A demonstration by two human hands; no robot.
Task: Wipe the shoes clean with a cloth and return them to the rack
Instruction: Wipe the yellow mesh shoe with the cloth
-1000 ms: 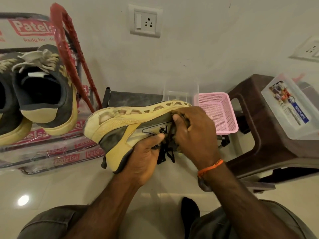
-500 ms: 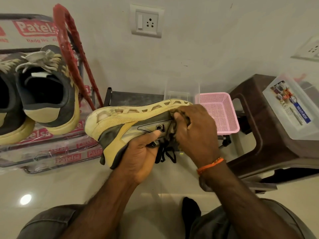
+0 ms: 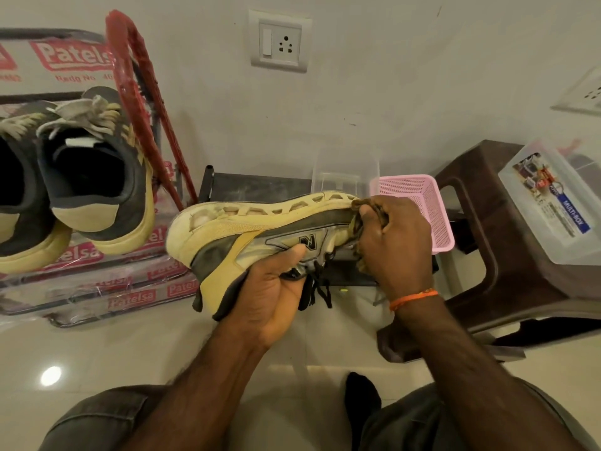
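Observation:
A yellow and grey sneaker lies on its side in mid-air, sole turned up and away, toe to the right. My left hand grips it from below by the collar, thumb on the side logo. My right hand clutches a small dark, crumpled cloth and presses it against the toe end of the shoe. Two more dark shoes with yellow soles sit heel-out on the rack at the left.
A red frame leans by the rack. Behind the shoe stand a clear plastic tub and a pink basket. A brown plastic stool at right carries a clear lidded box. Glossy tiled floor lies below.
My right hand with the cloth has shifted slightly right along the shoe toward the toe. The left hand keeps the same hold.

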